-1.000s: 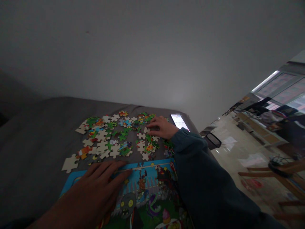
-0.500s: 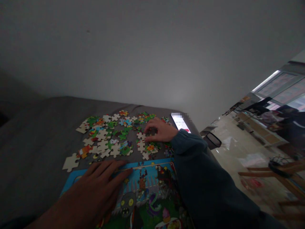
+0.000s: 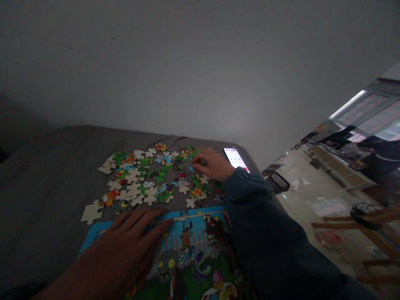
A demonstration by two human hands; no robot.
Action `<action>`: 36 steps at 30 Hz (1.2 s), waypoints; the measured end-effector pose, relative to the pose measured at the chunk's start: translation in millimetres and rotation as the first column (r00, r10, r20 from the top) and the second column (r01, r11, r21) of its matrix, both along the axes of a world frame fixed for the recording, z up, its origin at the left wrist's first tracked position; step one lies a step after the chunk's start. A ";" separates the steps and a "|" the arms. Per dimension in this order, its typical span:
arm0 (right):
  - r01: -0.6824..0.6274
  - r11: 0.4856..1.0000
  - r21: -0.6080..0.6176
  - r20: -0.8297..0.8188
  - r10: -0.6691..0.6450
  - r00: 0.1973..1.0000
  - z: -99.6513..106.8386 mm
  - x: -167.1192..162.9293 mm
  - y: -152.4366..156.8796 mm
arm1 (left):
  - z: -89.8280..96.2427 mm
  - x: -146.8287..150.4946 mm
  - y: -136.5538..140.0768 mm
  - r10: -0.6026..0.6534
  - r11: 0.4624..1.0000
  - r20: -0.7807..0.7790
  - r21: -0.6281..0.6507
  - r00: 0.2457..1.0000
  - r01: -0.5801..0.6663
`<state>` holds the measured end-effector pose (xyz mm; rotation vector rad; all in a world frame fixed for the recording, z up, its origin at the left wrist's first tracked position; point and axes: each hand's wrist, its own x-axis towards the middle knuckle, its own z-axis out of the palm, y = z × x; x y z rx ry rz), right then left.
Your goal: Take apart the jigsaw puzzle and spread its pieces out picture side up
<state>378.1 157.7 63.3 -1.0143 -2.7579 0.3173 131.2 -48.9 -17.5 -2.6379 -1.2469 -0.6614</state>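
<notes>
My left hand [image 3: 125, 241] lies with its fingers stretched out over the left part of a puzzle board [image 3: 200, 254], which shows a cartoon zombie scene under a blue top edge. Beyond the board, my right hand [image 3: 212, 163] hovers among loose jigsaw pieces. Its thumb and index finger are pinched, with a small blue-edged puzzle piece [image 3: 191, 169] at the tips. Just below that hand are face-up pieces [image 3: 181, 182] and an orange and green piece [image 3: 197, 192]. More pieces [image 3: 134, 189] spread to the left, some cream side up. My right palm is hidden.
A lit phone [image 3: 236, 159] with a timer lies right of the pieces, near the edge of the grey cloth surface [image 3: 46, 179]. A pale wall [image 3: 187, 71] rises behind. Wooden furniture [image 3: 343, 225] stands on the shiny floor at the right.
My right hand has moved slightly up and away from the board, and its fingertips have closed. Pieces beneath it that were cream side up now show printed colour. My left hand has stayed put.
</notes>
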 end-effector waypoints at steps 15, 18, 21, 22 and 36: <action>0.084 0.966 -0.246 0.279 -0.012 0.960 15.5 16.2 -1.4 | -6.5 -3.8 0.4 -0.007 1.000 -0.022 -0.025 1.000 0.007; 0.017 0.972 -0.235 0.238 0.040 0.970 14.7 20.5 2.3 | -5.8 -3.0 0.0 0.008 1.000 -0.003 -0.006 1.000 -0.008; -0.030 0.977 -0.212 0.239 0.081 0.968 9.9 25.3 7.4 | -6.5 -2.3 -1.5 0.001 1.000 0.000 -0.017 1.000 -0.001; -0.042 0.981 -0.191 0.242 0.089 0.966 8.5 26.2 8.7 | -6.8 -2.1 -2.0 0.004 1.000 0.006 -0.017 1.000 -0.004; 0.099 0.982 0.159 0.199 -0.130 0.971 10.6 18.1 10.0 | -5.9 -2.2 1.8 -0.007 1.000 0.043 0.000 0.999 0.007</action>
